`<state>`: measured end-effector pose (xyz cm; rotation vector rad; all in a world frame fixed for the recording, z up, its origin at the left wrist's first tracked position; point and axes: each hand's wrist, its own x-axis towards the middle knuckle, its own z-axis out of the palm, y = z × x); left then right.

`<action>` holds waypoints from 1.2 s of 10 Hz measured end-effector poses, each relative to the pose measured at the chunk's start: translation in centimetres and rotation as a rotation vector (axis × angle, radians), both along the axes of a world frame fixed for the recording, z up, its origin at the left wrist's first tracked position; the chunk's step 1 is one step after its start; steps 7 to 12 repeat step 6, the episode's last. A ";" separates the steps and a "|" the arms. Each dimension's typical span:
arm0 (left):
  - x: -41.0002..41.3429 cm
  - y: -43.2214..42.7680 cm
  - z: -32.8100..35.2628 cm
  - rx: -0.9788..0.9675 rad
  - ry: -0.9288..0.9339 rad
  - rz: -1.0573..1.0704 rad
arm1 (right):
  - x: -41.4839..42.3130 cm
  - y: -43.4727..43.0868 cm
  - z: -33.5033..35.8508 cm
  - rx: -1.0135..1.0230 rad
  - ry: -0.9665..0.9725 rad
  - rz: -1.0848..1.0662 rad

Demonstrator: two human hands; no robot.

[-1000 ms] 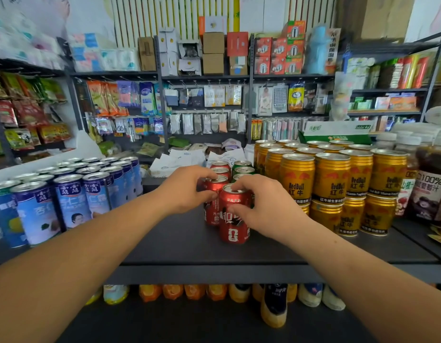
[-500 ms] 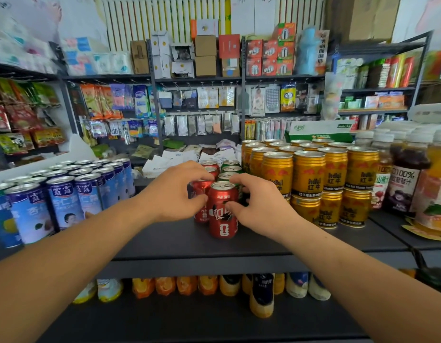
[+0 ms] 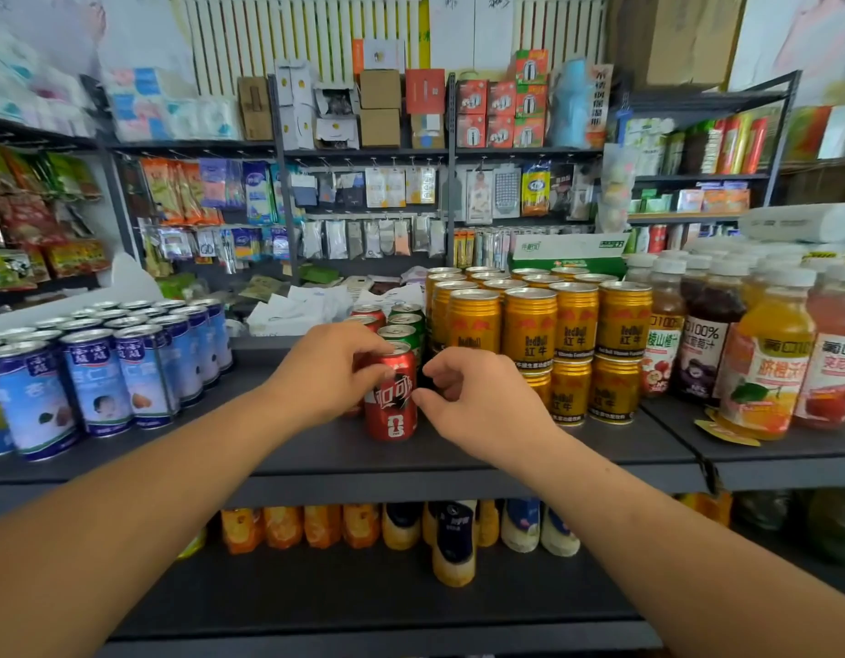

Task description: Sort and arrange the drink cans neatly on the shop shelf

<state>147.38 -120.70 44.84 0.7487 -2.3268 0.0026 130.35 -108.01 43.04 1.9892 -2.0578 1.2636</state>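
Front red can (image 3: 391, 396) upright on the shelf (image 3: 458, 455), heading a short row between blue cans (image 3: 98, 377) and gold cans (image 3: 529, 325). Left hand (image 3: 325, 372) curls around its upper left side; right hand (image 3: 477, 396), half-closed, empty, sits just beside it. Risk: a one-sided push tips it off the front edge.

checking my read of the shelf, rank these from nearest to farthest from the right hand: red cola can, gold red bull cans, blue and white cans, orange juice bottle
From the right hand:
1. red cola can, just to its left, at the fingertips
2. gold Red Bull cans, stacked just to its right
3. orange juice bottle, far right
4. blue and white cans, far left
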 end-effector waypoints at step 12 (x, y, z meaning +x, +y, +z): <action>4.9 4.3 -1.3 0.169 0.043 0.114 | 3.5 1.8 -0.1 0.082 0.002 -0.085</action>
